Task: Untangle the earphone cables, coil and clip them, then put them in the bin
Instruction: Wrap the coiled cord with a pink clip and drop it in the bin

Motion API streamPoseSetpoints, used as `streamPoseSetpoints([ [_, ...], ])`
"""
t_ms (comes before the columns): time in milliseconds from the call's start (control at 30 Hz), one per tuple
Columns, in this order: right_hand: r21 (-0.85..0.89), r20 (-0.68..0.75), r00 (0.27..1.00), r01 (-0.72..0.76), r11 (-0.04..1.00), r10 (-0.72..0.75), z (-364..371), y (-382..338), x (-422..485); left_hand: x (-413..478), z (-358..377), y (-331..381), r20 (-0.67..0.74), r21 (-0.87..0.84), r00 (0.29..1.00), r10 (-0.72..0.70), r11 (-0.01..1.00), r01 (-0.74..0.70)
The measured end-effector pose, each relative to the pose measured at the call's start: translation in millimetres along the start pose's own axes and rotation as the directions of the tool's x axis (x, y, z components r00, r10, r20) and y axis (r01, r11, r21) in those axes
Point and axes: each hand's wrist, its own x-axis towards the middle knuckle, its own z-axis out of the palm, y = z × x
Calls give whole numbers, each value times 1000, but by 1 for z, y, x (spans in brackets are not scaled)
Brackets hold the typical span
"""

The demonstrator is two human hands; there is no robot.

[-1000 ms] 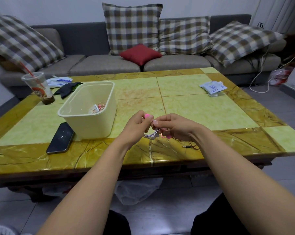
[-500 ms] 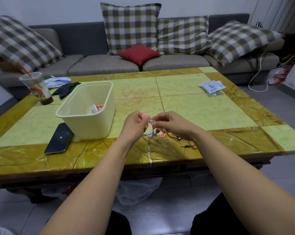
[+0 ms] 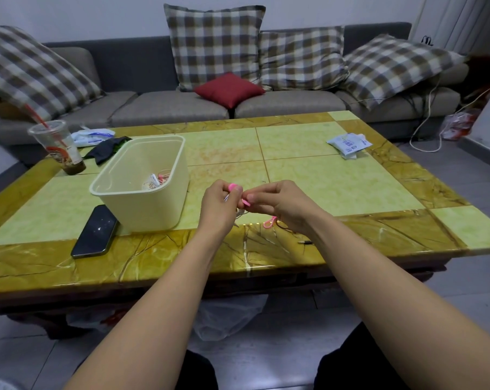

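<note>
While the left hand (image 3: 220,206) pinched a pink clip (image 3: 232,187) beside the bin (image 3: 153,211), the right hand (image 3: 280,202) pinched earphone cables (image 3: 269,222).

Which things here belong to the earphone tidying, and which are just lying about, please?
Job: left hand and right hand pinching a pink clip; spare pink clip on the table; earphone plug; bin with coiled earphones inside.
Lying about: phone, drink cup, dark cloth, white packet, second packet.
</note>
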Motion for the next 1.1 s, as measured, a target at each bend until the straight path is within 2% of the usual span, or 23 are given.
streamPoseSetpoints([
  [200, 97, -113, 993, 34, 995, -23, 4, 5, 2, 0, 0, 0, 17, -184, 1000, -8, 983, 11],
  [367, -143, 3, 1000, -20, 989, 21, 5, 5, -1, 1, -3, 3, 45, -273, 999, 24, 962, -10],
  [500, -208, 67, 996, -51, 977, 67, 4, 3, -3, 1, -5, 1, 63, -209, 997, 35, 978, -21],
  [633, -239, 15, 1000, 13, 971, -9, 3, 3, -3, 0, -6, 3, 96, -216, 995, 24, 976, -2],
  [800, -493, -191, 966, 56, 868, -171, 5, 17, 3, -3, 0, 5, 139, -242, 989, -43, 967, 76],
  [867, -531, -244, 938, 84, 843, -247, 4, 19, 5, -3, 2, 5, 168, -282, 983, -67, 953, 113],
  [1000, -558, -265, 896, 159, 814, -356, 1, 21, 8, -2, 3, 3, 199, -335, 976, -93, 929, 157],
  [1100, -551, -271, 902, 141, 822, -336, 2, 22, 6, -1, 4, 1, 189, -337, 976, -108, 926, 168],
])
